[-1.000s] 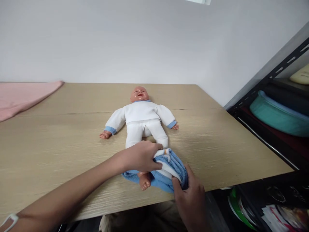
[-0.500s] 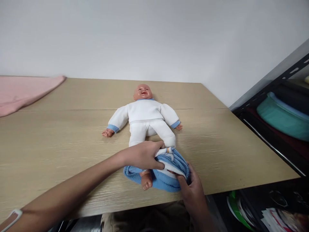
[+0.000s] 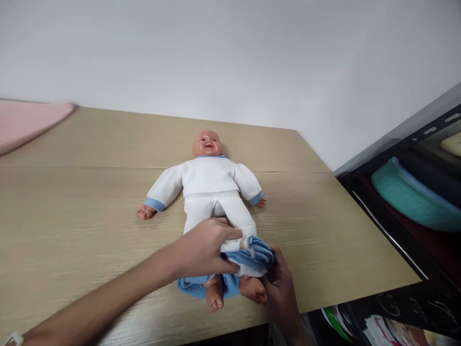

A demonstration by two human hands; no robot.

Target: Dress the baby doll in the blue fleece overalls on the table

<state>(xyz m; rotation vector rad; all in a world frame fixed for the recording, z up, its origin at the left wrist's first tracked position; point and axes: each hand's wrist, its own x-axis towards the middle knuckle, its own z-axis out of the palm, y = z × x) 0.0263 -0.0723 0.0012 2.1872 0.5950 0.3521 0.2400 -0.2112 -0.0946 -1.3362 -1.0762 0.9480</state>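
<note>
A bald plastic-headed baby doll in a white fabric suit with blue trim [image 3: 211,175] lies on its back on a pale wood-grain desk [image 3: 90,206], its head toward the plain light-grey wall [image 3: 216,57] and its bare feet toward the person. Its arms are spread out to both sides, with blue cuffs at the wrists. A bunched blue-and-white terry-cloth garment [image 3: 252,257] is gathered at the doll's lower legs near the front of the desk. Both plastic feet show below the gathered folds, and more of the blue cloth lies beneath and behind them.

The person's left hand [image 3: 207,247] reaches across one of the doll's legs, its grip narrow and closed on the upper folds of the garment between thumb and fingers. The right hand [image 3: 283,290] is on the other side, its fingers against the outer edge of the folds and just beside one foot; its thumb is partly hidden, so whether that grip is closed on anything cannot be told.

A soft pink cloth [image 3: 32,122] lies at the desk's far left corner in view. To the right stands a black metal shelf [image 3: 387,223] bearing a rounded teal object with a light-blue rim [image 3: 414,197].
</note>
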